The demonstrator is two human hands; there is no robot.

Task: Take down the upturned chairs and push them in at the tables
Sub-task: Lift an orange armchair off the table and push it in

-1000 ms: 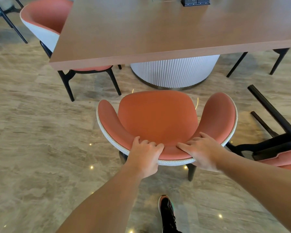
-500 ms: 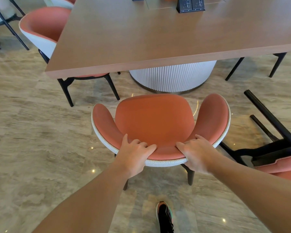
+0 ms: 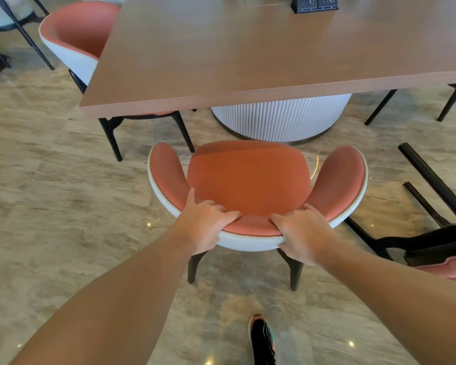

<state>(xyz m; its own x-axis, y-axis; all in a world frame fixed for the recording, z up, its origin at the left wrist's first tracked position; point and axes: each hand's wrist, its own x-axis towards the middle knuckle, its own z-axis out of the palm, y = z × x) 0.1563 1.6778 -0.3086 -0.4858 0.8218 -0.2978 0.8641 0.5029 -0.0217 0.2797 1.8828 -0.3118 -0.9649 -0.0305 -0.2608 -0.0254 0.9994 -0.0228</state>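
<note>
Push-in step: left hand [image 3: 206, 229] and right hand [image 3: 302, 237] grip the back rim of the chair [image 3: 248, 180]; next, probably a straight push under the worktop [image 3: 248, 61] at 12 o'clock.

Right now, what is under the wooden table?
A white ribbed base, a pushed-in orange chair at left, black legs at right. The tabletop covers what those legs carry.

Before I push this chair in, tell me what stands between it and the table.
Nothing visible lies between the orange chair and the table. The white pedestal under the table, straight ahead, may limit how far the seat goes. The tipped chair lies off to the right.
</note>
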